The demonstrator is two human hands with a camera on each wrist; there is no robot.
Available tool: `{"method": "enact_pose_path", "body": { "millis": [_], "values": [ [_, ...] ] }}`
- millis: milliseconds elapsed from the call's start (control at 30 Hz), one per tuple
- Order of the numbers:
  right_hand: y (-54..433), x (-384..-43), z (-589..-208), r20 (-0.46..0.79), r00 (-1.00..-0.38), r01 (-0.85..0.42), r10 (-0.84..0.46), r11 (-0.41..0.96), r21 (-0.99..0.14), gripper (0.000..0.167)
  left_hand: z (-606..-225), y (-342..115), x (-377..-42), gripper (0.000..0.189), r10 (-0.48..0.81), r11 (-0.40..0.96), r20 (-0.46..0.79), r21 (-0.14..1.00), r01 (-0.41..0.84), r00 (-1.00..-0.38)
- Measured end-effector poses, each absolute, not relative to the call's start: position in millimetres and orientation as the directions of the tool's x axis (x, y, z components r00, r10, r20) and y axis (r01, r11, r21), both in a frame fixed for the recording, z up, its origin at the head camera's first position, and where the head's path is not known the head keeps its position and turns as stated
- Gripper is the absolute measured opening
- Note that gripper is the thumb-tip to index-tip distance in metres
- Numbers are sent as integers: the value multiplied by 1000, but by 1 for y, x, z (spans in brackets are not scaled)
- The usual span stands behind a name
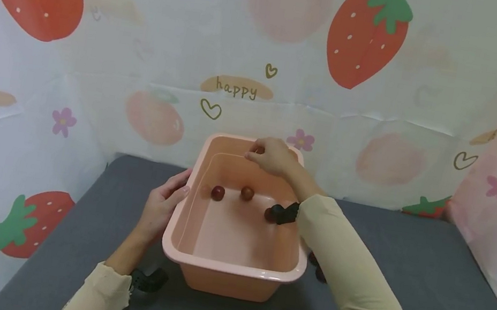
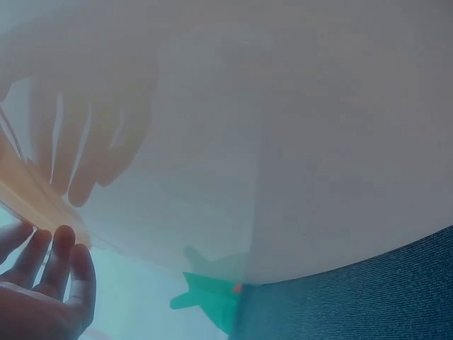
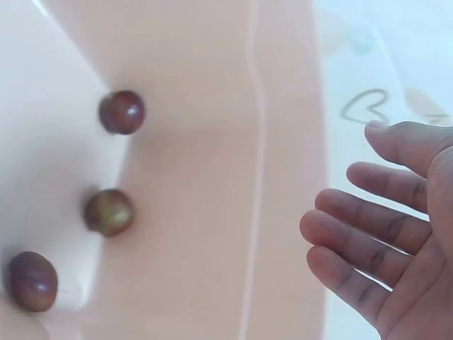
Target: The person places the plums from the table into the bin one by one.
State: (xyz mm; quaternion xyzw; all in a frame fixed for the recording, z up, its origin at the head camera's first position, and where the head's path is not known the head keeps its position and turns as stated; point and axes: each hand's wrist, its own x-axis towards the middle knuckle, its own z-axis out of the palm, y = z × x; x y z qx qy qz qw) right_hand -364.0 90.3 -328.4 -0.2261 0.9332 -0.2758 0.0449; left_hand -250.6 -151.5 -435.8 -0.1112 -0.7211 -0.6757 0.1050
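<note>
The right hand [image 1: 273, 157] hangs above the far end of the basin, right of centre in the upper half of the head view, its forearm slanting up from the lower right. In the right wrist view its fingers are apart and loosely extended, the palm bare and holding nothing. The left hand [image 1: 157, 212] comes up from the lower left and rests against the basin's left side, near the rim. The left wrist view shows 4 of its fingers slightly bent, relaxed rather than clenched, tips at the basin's edge.

The pink plastic basin [image 1: 230, 269] stands at the centre of the head view, a glossy rectangular tub with rounded corners and a rolled rim. Inside lie 3 plums: a dark red plum [image 1: 218, 193] at left, a browner plum [image 1: 247, 193] near the middle, and a plum [image 1: 269, 216] at right, partly covered by the black wrist strap [image 1: 288, 214]. The right wrist view shows them smooth and shiny, 2 nearly round, with a greenish patch on 1, and the lower-left fruit more oval. Outside, right of the basin, dark fruits [image 1: 321, 275] lie on the grey tablecloth [image 1: 406, 267], partly behind the right sleeve [image 1: 350, 279].
</note>
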Motion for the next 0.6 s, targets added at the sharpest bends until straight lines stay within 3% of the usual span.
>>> {"method": "enact_pose_path", "body": {
  "millis": [600],
  "values": [
    [139, -335, -300, 230, -872, -481, -431, 671, -564, 28, -436, -152, -252, 46, 33, 20, 317, 948, 318, -948]
  ]
}}
